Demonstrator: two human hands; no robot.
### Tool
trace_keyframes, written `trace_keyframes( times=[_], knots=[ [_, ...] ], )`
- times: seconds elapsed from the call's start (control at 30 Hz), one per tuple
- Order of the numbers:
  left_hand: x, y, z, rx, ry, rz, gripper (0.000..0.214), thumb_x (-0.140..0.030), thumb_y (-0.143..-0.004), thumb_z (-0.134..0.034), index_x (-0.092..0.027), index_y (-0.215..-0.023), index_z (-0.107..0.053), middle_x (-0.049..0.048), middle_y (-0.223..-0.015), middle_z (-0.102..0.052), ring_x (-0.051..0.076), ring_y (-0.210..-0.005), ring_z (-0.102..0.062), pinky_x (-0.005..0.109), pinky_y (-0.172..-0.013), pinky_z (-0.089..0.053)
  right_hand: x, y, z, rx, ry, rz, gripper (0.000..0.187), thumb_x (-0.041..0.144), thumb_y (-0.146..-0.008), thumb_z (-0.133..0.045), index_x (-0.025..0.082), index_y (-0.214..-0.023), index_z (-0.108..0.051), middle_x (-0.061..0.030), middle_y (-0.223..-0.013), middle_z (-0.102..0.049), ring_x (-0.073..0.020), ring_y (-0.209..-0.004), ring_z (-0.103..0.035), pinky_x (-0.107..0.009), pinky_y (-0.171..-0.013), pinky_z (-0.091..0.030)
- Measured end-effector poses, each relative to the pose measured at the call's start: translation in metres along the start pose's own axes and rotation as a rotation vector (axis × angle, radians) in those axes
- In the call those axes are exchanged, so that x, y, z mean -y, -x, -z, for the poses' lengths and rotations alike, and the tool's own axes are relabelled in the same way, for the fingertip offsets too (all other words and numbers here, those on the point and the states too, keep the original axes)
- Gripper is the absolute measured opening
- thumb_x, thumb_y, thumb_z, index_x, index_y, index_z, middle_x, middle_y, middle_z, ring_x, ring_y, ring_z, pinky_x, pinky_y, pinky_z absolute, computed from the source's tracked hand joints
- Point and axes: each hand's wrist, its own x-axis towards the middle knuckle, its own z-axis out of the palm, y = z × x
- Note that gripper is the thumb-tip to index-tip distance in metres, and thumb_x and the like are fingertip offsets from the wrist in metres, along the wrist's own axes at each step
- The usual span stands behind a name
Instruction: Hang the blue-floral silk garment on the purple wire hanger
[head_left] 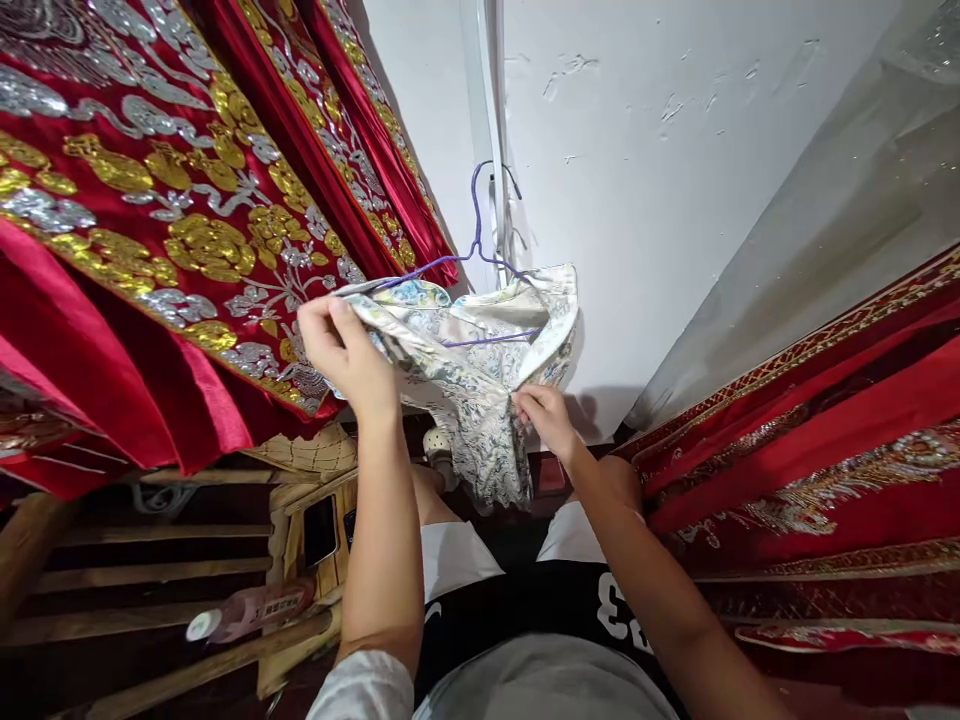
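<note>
A pale garment with a small floral print [480,410] hangs in front of me on a purple wire hanger [478,215]. The hanger's hook is up by a white vertical pipe on the wall. At the garment's upper left edge, my left hand [349,355] is closed with thumb and fingers on the cloth, pulling it out sideways. Lower down, near the middle of the neckline opening, my right hand [546,415] pinches the front edge. The lower crossbar of the hanger shows through the opening. Fabric hides some of my right fingertips.
Red cloth with gold and silver sequins [210,220] hangs at the left, more red embroidered cloth [825,450] at the right. A wooden bench [150,570] at lower left bears a phone [320,530] and a plastic bottle [251,610]. The white wall [637,180] stands behind.
</note>
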Motion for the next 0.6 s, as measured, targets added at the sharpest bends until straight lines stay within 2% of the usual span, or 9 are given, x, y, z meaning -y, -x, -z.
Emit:
trace_keyframes(
  times=[0.07, 0.17, 0.23, 0.33, 0.4, 0.5, 0.6],
  knots=[
    [0.011, 0.002, 0.014, -0.052, 0.042, 0.226, 0.021, -0.011, -0.099, -0.053, -0.018, -0.08, -0.053, -0.0013, -0.084, -0.051, 0.013, -0.089, -0.05, 0.028, -0.095, -0.041, -0.008, 0.013, 0.004, -0.016, -0.057, 0.003, 0.031, 0.036, -0.08, -0.062, 0.022, -0.053, -0.055, 0.0027, -0.051, -0.05, -0.0122, -0.05, -0.044, -0.027, -0.053, -0.034],
    [0.034, 0.013, 0.02, -0.114, 0.151, 0.592, 0.024, -0.011, -0.103, -0.048, -0.017, -0.08, -0.053, -0.002, -0.08, -0.051, 0.011, -0.088, -0.053, 0.025, -0.097, -0.044, -0.016, 0.025, 0.006, -0.06, -0.092, -0.014, 0.031, 0.036, -0.079, -0.061, 0.022, -0.052, -0.055, 0.0023, -0.049, -0.048, -0.0123, -0.048, -0.043, -0.028, -0.052, -0.034],
    [0.051, 0.025, 0.017, -0.072, 0.235, 0.793, 0.025, -0.015, -0.105, -0.041, -0.016, -0.085, -0.057, 0.0006, -0.077, -0.057, 0.014, -0.085, -0.061, 0.027, -0.092, -0.05, -0.021, 0.031, 0.005, -0.083, -0.109, -0.03, 0.031, 0.036, -0.078, -0.06, 0.022, -0.051, -0.054, 0.0019, -0.047, -0.047, -0.0126, -0.047, -0.042, -0.028, -0.051, -0.034],
    [0.068, 0.054, 0.012, 0.008, 0.365, 1.081, 0.024, -0.016, -0.102, -0.041, -0.013, -0.099, -0.065, 0.0078, -0.081, -0.07, 0.019, -0.088, -0.07, 0.031, -0.088, -0.056, -0.028, 0.043, 0.002, -0.116, -0.135, -0.065, 0.032, 0.037, -0.078, -0.058, 0.023, -0.05, -0.051, 0.0011, -0.047, -0.046, -0.0132, -0.047, -0.041, -0.029, -0.051, -0.034],
    [0.071, 0.082, 0.014, 0.011, 0.427, 1.206, 0.027, -0.015, -0.101, -0.041, -0.012, -0.106, -0.068, 0.0107, -0.087, -0.074, 0.019, -0.093, -0.072, 0.03, -0.09, -0.056, -0.034, 0.054, 0.003, -0.139, -0.151, -0.099, 0.034, 0.039, -0.079, -0.057, 0.024, -0.049, -0.048, 0.0008, -0.048, -0.045, -0.0135, -0.048, -0.04, -0.03, -0.051, -0.033],
    [0.063, 0.126, 0.021, -0.014, 0.499, 1.31, 0.027, -0.021, -0.099, -0.046, -0.013, -0.109, -0.07, 0.0124, -0.096, -0.077, 0.02, -0.102, -0.073, 0.029, -0.094, -0.055, -0.044, 0.069, 0.012, -0.148, -0.16, -0.168, 0.037, 0.041, -0.079, -0.054, 0.025, -0.047, -0.044, 0.0009, -0.046, -0.041, -0.0137, -0.047, -0.036, -0.031, -0.05, -0.03],
    [0.045, 0.16, 0.024, -0.018, 0.632, 1.379, 0.023, -0.029, -0.096, -0.054, -0.016, -0.101, -0.073, 0.0112, -0.099, -0.078, 0.021, -0.104, -0.073, 0.033, -0.097, -0.055, -0.049, 0.078, 0.028, -0.11, -0.138, -0.25, 0.04, 0.039, -0.076, -0.062, 0.025, -0.044, -0.043, 0.0017, -0.043, -0.037, -0.0129, -0.045, -0.033, -0.031, -0.048, -0.026]
  ],
)
